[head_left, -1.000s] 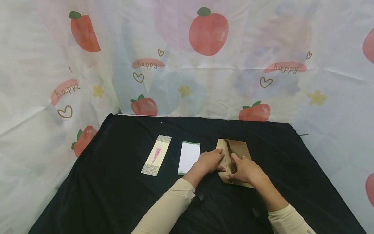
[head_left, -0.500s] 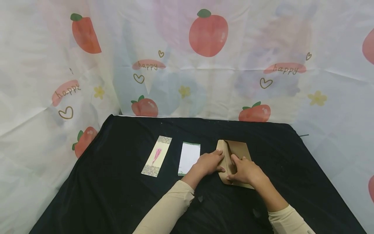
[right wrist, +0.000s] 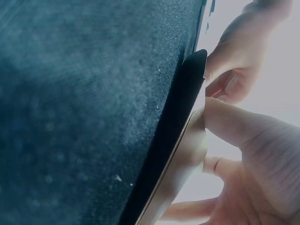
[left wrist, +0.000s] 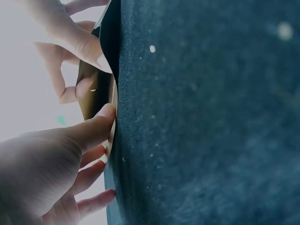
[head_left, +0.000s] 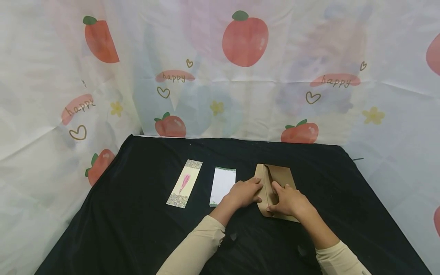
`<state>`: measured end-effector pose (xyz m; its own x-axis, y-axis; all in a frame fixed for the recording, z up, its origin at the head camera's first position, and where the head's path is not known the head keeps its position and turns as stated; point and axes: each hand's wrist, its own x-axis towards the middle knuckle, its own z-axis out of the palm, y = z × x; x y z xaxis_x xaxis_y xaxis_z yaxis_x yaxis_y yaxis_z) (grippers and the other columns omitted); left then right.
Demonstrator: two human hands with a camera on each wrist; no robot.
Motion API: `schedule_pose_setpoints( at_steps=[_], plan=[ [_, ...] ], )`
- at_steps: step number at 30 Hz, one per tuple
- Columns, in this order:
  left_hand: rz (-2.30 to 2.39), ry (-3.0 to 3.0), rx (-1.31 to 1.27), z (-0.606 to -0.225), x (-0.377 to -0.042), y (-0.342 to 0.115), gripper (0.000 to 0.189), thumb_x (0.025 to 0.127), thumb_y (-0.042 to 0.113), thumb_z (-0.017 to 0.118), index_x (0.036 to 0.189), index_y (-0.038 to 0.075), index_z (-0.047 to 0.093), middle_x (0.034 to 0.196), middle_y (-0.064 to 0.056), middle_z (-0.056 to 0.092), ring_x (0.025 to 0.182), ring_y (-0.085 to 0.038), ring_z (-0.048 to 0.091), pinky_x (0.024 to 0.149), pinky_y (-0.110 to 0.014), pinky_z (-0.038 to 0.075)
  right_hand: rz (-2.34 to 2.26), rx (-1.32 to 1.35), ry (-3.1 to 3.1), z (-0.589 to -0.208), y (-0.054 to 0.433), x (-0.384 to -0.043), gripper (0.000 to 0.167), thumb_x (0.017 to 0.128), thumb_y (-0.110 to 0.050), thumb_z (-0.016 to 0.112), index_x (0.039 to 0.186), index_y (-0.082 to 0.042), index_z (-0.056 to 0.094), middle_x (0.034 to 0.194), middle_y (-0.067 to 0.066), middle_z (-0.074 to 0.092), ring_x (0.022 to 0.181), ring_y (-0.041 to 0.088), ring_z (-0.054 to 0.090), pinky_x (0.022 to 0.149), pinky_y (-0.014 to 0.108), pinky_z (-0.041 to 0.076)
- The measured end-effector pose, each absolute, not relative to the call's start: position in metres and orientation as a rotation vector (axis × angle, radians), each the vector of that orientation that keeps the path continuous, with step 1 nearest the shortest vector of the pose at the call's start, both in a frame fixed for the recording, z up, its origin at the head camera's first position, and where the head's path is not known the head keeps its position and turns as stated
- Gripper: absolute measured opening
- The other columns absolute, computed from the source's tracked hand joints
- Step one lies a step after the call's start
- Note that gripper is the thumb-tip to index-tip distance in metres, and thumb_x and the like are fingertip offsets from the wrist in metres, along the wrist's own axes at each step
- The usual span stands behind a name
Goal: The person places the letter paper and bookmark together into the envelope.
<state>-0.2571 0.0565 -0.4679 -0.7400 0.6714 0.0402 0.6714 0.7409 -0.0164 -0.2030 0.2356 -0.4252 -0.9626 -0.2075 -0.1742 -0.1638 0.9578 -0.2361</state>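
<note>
A brown paper envelope point(head_left: 283, 175) lies on the black cloth, its flap to the left and its mouth gaping. My left hand point(head_left: 245, 192) rests on the flap with its fingers spread; in the left wrist view its thumb point(left wrist: 101, 123) touches the paper's edge. My right hand point(head_left: 291, 200) holds the envelope at the mouth, index finger bent at the opening and thumb near the flap's crease. From the right wrist, the envelope point(right wrist: 185, 161) shows edge-on, with my right thumb point(right wrist: 225, 119) against it. Part of the envelope is hidden under my right hand.
Left of the envelope lies a white notepad point(head_left: 221, 185) with green edges, close by my left hand. Farther left is a cream card point(head_left: 184, 183) with a pink tassel. A printed curtain point(head_left: 247, 103) hangs behind the black-covered table point(head_left: 137, 229).
My left hand has slid slightly left along the flap. My right hand and the envelope look much the same, and the view has shifted a little.
</note>
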Motion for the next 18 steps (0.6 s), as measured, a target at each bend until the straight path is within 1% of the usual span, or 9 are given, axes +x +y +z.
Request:
schedule_pose_setpoints(
  at_steps=[6, 11, 15, 18],
  plan=[
    [0.002, -2.899, -1.079, -0.464, -0.252, 0.049, 0.055, 0.097, 0.047, 0.071, 0.144, 0.02, 0.063, 0.156, 0.001, 0.049, 0.141, -0.013, 0.045, 0.097, -0.032, 0.05, -0.322, -0.274, 2.909, -0.425, 0.234, -0.204, 0.064, 0.08, -0.046, 0.088, 0.119, -0.008, 0.054, 0.113, 0.031, 0.058, 0.089, 0.048, 0.064, 0.068, 0.062, 0.051],
    [-0.111, -2.907, -1.055, -0.462, -0.251, 0.04, 0.051, 0.101, 0.045, 0.066, 0.144, 0.019, 0.063, 0.156, -0.001, 0.049, 0.143, -0.014, 0.043, 0.102, -0.034, 0.047, -0.316, -0.264, 2.912, -0.425, 0.235, -0.204, 0.062, 0.08, -0.045, 0.087, 0.118, -0.01, 0.053, 0.113, 0.03, 0.059, 0.09, 0.048, 0.064, 0.068, 0.061, 0.05],
    [-0.196, -2.929, -1.018, -0.461, -0.25, 0.033, 0.048, 0.103, 0.043, 0.064, 0.145, 0.019, 0.062, 0.155, -0.001, 0.05, 0.142, -0.015, 0.045, 0.106, -0.038, 0.045, -0.316, -0.267, 2.911, -0.426, 0.236, -0.205, 0.063, 0.08, -0.045, 0.088, 0.119, -0.009, 0.053, 0.11, 0.028, 0.059, 0.087, 0.046, 0.064, 0.067, 0.059, 0.05],
    [-0.218, -2.929, -0.979, -0.458, -0.248, 0.027, 0.045, 0.103, 0.042, 0.064, 0.143, 0.02, 0.064, 0.151, -0.001, 0.054, 0.138, -0.017, 0.05, 0.105, -0.04, 0.046, -0.324, -0.268, 2.904, -0.426, 0.236, -0.204, 0.065, 0.08, -0.046, 0.088, 0.12, -0.009, 0.053, 0.109, 0.027, 0.059, 0.087, 0.044, 0.063, 0.067, 0.058, 0.05]
  ],
)
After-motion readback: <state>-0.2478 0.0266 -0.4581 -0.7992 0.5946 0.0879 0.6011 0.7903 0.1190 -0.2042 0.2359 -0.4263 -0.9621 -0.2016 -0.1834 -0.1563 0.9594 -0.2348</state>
